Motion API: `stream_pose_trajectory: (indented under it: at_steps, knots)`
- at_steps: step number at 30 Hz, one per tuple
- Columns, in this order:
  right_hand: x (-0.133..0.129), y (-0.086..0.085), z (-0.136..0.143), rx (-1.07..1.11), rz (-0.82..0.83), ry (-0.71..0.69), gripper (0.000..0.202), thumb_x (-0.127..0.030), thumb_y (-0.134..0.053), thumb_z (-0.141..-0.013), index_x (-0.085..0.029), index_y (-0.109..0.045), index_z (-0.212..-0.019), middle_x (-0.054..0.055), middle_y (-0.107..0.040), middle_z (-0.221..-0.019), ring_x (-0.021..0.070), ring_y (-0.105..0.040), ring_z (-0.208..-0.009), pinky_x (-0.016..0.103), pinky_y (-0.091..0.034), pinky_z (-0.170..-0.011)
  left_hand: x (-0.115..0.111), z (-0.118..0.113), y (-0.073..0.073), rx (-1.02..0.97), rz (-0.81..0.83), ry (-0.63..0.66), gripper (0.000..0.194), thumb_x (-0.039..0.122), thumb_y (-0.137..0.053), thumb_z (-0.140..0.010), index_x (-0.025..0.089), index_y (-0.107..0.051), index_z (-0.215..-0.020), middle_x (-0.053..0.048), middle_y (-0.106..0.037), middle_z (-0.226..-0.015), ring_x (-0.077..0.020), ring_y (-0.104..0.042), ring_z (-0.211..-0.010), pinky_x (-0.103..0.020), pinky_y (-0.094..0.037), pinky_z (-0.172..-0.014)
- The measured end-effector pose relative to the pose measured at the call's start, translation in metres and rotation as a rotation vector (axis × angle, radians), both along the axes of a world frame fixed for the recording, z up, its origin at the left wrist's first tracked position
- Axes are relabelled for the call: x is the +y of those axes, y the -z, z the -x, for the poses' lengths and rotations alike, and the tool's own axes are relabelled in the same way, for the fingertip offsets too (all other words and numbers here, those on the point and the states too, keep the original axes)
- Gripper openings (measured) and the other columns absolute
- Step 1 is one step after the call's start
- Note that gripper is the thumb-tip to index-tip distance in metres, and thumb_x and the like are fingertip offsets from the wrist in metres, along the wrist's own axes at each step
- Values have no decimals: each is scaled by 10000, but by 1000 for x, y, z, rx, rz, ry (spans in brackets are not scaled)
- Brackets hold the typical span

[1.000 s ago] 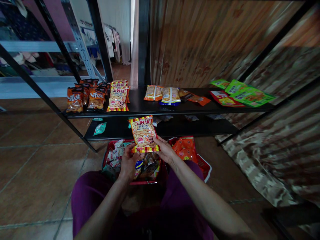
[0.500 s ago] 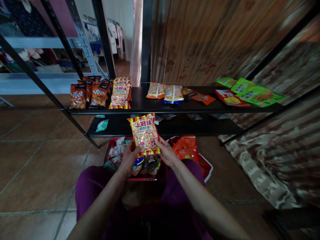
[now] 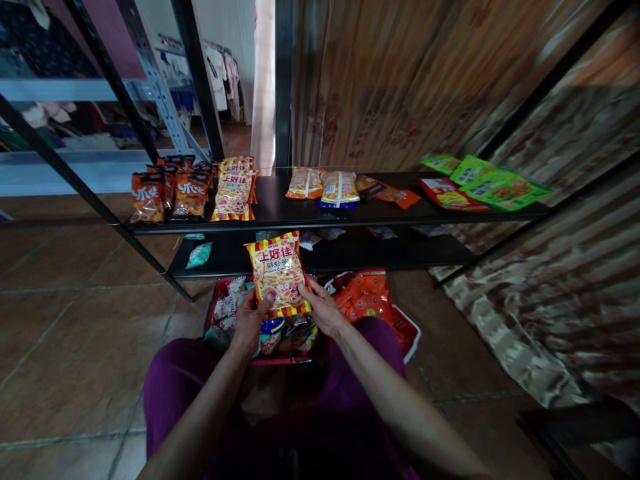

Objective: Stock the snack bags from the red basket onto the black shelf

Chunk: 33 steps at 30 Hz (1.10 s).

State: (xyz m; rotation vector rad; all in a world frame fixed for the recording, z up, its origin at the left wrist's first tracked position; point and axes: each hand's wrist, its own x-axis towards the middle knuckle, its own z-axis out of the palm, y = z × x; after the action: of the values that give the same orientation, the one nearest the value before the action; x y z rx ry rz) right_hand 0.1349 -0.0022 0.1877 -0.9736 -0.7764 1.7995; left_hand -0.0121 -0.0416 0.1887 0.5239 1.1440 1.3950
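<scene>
Both forearms reach forward from the bottom of the view, angled inward so the hands meet at one packet. The bare left hand (image 3: 250, 323) grips the lower left of a shiny yellow-and-red plastic snack packet (image 3: 278, 275), its thumb lying on the front. The bare right hand (image 3: 323, 307) grips the lower right edge, fingers reaching onto the front face. The packet is held up, printed face toward the wearer, above a red plastic basket of mixed snack packets (image 3: 300, 361) and in front of the black two-level metal shelf (image 3: 273, 212).
</scene>
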Motion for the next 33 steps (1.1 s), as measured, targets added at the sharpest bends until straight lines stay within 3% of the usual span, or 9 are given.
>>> stream_pose_trajectory:
  at_steps: [8, 13, 16, 19, 22, 25, 27, 29, 33]
  knots:
    - [4, 18, 2, 13, 38, 67, 466, -419, -760, -614, -222, -653, -1023, 34, -735, -873, 234, -680, -875, 362, -540, -758, 10, 5, 14, 142, -12, 10, 430, 391, -708, -667, 174, -617, -1026, -77, -688, -990, -232, -643, -919, -372, -498, -824]
    - [10, 25, 2, -202, -238, 205, 422, -439, -656, -727, -253, -638, -1106, 23, -699, -1043, 221, -640, -983, 381, -495, -888, 17, -4, 5, 498, -106, -193, 485, 328, -731, -653, 189, -593, -1097, -107, -578, -1222, -246, -512, -1157, -365, -367, -1006]
    - [10, 24, 3, -566, -556, 288, 395, -376, -593, -794, -273, -606, -1175, 38, -626, -1198, 226, -559, -1124, 397, -414, -1001, 18, -21, -11, 359, -254, -81, 593, 291, -733, -656, 224, -516, -1204, -89, -537, -1284, -235, -477, -1203, -339, -367, -1010]
    - [-1, 23, 7, -963, -872, 255, 419, -303, -534, -835, -267, -548, -1252, 84, -516, -1328, 257, -467, -1219, 451, -372, -1037, 21, -34, -20, 102, -286, 7, 635, 302, -697, -706, 255, -421, -1275, -77, -550, -1267, -208, -522, -1159, -310, -413, -958]
    - [-17, 24, 12, -1154, -1093, 153, 468, -255, -519, -837, -239, -494, -1304, 127, -433, -1395, 289, -394, -1278, 501, -362, -1037, 26, -32, -12, -43, -199, -64, 560, 356, -661, -744, 253, -435, -1246, -60, -616, -1144, -177, -596, -1034, -295, -444, -900]
    - [-28, 23, 12, -1115, -1218, 10, 511, -268, -539, -828, -246, -456, -1332, 124, -452, -1383, 279, -395, -1283, 493, -385, -1026, 32, -17, 5, -155, -132, -104, 523, 373, -696, -709, 236, -491, -1171, -30, -662, -1004, -166, -638, -904, -306, -471, -842]
    - [-27, 19, 8, -1034, -1234, -28, 505, -277, -544, -830, -268, -458, -1327, 101, -494, -1353, 262, -437, -1255, 476, -401, -1017, 35, -5, 14, -229, -109, -92, 477, 356, -717, -688, 216, -534, -1106, -28, -674, -980, -172, -642, -902, -307, -476, -834]
    - [-18, 13, 4, -962, -1153, 46, 454, -279, -545, -832, -282, -506, -1285, 82, -528, -1325, 252, -461, -1236, 476, -376, -1035, 35, 4, 19, -269, -88, -64, 447, 338, -729, -675, 199, -561, -1065, -41, -680, -1012, -186, -637, -940, -310, -480, -842]
    - [17, -1, -1, -692, -614, 218, 433, -386, -600, -791, -261, -571, -1205, 89, -570, -1273, 246, -503, -1193, 448, -370, -1031, 29, 11, 19, -266, -37, 42, 448, 310, -731, -674, 176, -569, -1070, -70, -685, -1048, -216, -637, -970, -339, -494, -850]
